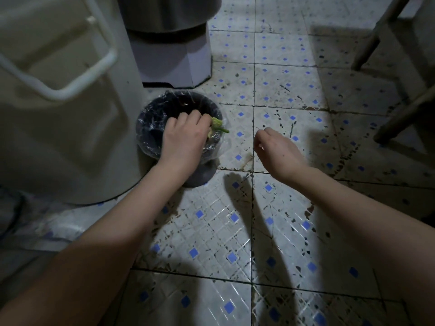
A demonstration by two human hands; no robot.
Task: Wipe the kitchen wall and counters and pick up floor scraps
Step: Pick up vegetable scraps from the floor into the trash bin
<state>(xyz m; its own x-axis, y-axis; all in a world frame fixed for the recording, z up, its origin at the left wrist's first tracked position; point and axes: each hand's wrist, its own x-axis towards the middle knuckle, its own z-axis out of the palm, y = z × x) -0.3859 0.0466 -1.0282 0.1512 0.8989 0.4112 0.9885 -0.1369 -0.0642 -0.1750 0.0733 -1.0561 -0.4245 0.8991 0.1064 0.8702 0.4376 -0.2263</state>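
In the head view, the left hand point(182, 137) hung over the mouth of a small dark bin point(150, 121) lined with a clear plastic bag. Its fingers were curled round a green vegetable scrap point(218, 124), which stuck out past the fingertips, above the bin's rim on the side nearer the right hand.

The right hand point(275, 149) was held well apart from the left, above the tiled floor point(235, 243). Its fingers were loosely curled downward, and nothing could be seen in them.

The floor beneath and beyond both hands was pale tile with small blue diamonds. It was spattered with dark specks and stains, thickest beyond and to the outside of the right hand.

Just outside the left hand, a large white unit with a bar handle point(70, 90) stood beside the bin. Beyond the left hand sat a grey drum on a pale base point(171, 57). Beyond the right hand and to its outer side, dark furniture legs point(367, 45) slanted down to the floor.
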